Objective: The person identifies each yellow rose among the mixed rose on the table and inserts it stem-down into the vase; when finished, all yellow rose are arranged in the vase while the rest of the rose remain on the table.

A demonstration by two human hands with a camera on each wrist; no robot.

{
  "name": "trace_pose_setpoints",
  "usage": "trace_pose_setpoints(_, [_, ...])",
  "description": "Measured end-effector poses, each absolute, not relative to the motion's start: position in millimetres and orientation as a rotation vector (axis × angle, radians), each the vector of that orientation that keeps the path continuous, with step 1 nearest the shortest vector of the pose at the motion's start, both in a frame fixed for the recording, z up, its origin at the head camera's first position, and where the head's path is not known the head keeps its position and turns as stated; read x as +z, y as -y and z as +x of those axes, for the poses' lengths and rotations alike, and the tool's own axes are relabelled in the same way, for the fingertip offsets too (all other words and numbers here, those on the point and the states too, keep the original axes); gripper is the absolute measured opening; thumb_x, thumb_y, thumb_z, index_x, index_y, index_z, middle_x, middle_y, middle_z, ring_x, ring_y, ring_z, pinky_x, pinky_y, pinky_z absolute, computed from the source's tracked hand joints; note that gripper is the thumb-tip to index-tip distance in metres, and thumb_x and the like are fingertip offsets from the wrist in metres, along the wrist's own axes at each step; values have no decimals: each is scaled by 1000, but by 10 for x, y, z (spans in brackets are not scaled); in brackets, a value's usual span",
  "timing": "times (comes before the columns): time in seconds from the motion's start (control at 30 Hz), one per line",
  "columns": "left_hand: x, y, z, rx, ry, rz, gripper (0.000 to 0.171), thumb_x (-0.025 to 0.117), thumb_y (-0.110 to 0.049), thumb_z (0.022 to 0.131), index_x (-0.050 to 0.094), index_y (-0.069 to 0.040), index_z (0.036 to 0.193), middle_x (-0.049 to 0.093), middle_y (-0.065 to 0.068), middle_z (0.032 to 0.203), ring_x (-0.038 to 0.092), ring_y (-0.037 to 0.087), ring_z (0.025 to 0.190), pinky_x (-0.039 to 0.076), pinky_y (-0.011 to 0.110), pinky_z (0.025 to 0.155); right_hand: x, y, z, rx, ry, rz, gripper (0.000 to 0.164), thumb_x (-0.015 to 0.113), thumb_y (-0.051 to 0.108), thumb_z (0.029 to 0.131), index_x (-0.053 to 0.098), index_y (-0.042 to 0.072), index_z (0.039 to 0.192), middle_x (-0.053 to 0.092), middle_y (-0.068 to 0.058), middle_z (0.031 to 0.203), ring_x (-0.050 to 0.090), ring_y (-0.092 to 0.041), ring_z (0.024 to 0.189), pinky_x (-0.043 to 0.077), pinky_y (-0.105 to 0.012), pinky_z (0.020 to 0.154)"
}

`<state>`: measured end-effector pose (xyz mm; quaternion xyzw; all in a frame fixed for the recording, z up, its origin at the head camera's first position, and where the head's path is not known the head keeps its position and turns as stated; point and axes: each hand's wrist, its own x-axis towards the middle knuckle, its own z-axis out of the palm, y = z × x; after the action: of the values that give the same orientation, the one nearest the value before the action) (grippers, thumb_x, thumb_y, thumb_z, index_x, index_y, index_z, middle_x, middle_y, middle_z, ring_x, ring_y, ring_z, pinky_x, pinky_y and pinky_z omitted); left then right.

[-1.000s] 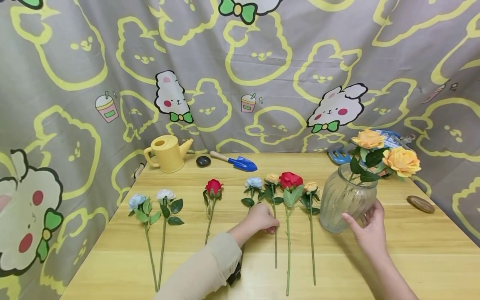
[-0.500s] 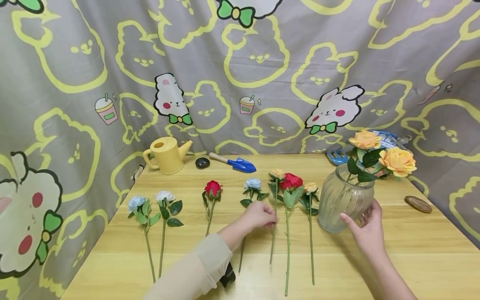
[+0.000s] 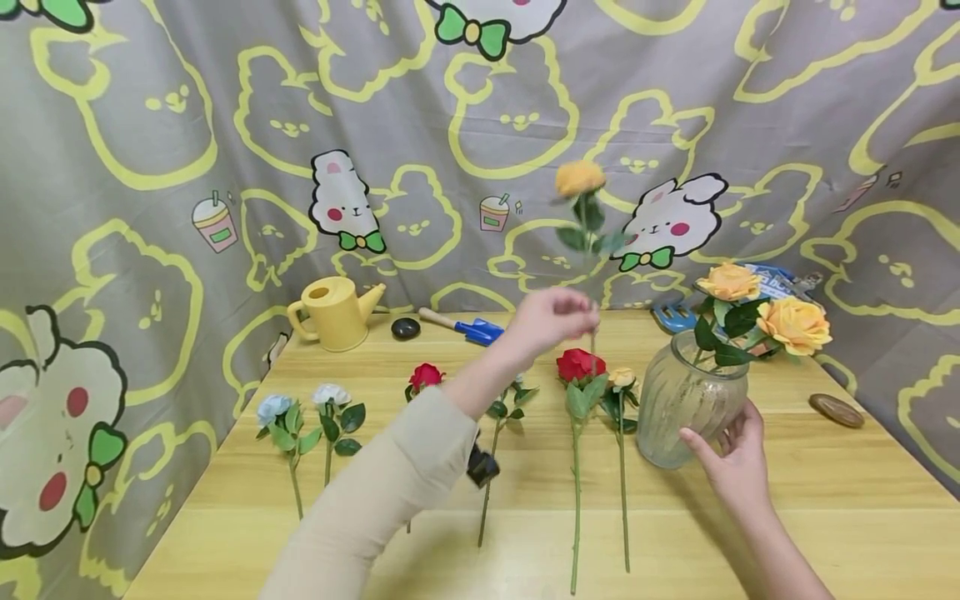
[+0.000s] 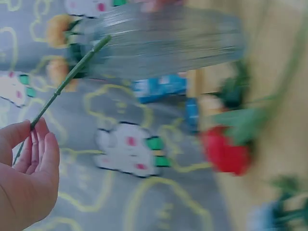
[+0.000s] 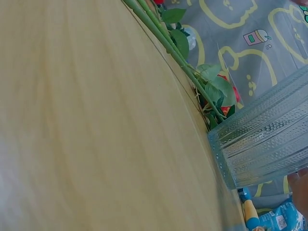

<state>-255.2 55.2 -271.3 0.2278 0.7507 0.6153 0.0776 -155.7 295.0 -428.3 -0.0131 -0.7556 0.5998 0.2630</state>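
Note:
In the head view my left hand [image 3: 553,321] pinches the stem of a yellow rose [image 3: 580,178], its bloom up against the curtain. The left wrist view shows the green stem [image 4: 72,74] between thumb and fingers, its lower end poking out past them. My right hand [image 3: 738,462] holds a ribbed clear glass vase [image 3: 690,408] low on its right side; the vase leans a little. Two larger orange-yellow roses [image 3: 795,325] stand in it. Left of the vase lie a red rose [image 3: 581,367] and a small yellow rose [image 3: 622,378], stems toward me.
Blue rose [image 3: 274,407], white rose [image 3: 331,394] and another red rose [image 3: 425,376] lie leftward. Along the back are a yellow watering can [image 3: 336,317], black stone [image 3: 406,328], blue trowel [image 3: 477,332] and blue rake [image 3: 675,317]. A brown oval piece [image 3: 836,409] lies right.
My left hand has lifted the yellow rose off the table, raising it up and rightward toward the vase. The right hand and the vase have stayed in place.

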Motion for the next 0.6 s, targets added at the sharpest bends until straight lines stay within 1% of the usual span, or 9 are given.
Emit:
trace_pose_setpoints(0.1, [-2362, -745, -2612, 1861, -2328, 847, 15, 67, -15, 82, 65, -5, 93, 65, 1, 83, 60, 11, 76, 49, 21, 67, -4284, -2973, -1555, 1601, 2067, -46, 83, 62, -11, 77, 13, 11, 140, 24, -20, 138, 27, -15, 129, 23, -16, 101])
trace_pose_setpoints(0.2, [-2169, -958, -2657, 1872, -2414, 975, 15, 66, -16, 82, 64, -5, 93, 65, 0, 82, 59, 7, 74, 47, 17, 64, -4285, -2984, -1556, 1581, 2094, -46, 83, 63, -9, 78, 12, 11, 141, 23, -23, 140, 26, -15, 130, 24, -15, 100])
trace_pose_setpoints(0.27, [-2158, -1110, -2675, 1885, -2447, 1013, 15, 67, -16, 82, 65, -5, 91, 65, -1, 81, 59, 4, 73, 46, 14, 63, -4288, -2986, -1554, 1571, 2104, -42, 83, 63, -8, 78, 11, 11, 141, 22, -24, 140, 25, -15, 130, 24, -15, 100])
trace_pose_setpoints(0.4, [-2304, -1365, -2667, 1912, -2463, 1011, 15, 68, -18, 81, 65, -6, 89, 64, -3, 77, 57, 1, 68, 45, 11, 61, -4287, -2976, -1547, 1562, 2100, -51, 83, 63, -9, 78, 12, 10, 141, 23, -24, 139, 26, -16, 130, 24, -15, 100])
trace_pose_setpoints(0.5, [-2399, -1479, -2632, 1953, -2456, 1016, 13, 67, -18, 81, 66, -6, 88, 64, -4, 77, 56, -2, 67, 44, 11, 60, -4278, -2963, -1542, 1575, 2090, -54, 83, 63, -9, 77, 12, 10, 140, 23, -25, 138, 26, -17, 130, 24, -15, 100])
trace_pose_setpoints(0.6, [-2383, -1547, -2592, 1993, -2432, 1052, 12, 67, -18, 82, 66, -7, 88, 64, -5, 77, 56, -3, 67, 45, 11, 60, -4268, -2961, -1537, 1583, 2082, -48, 83, 63, -9, 77, 12, 9, 140, 22, -26, 138, 25, -18, 130, 23, -15, 100])
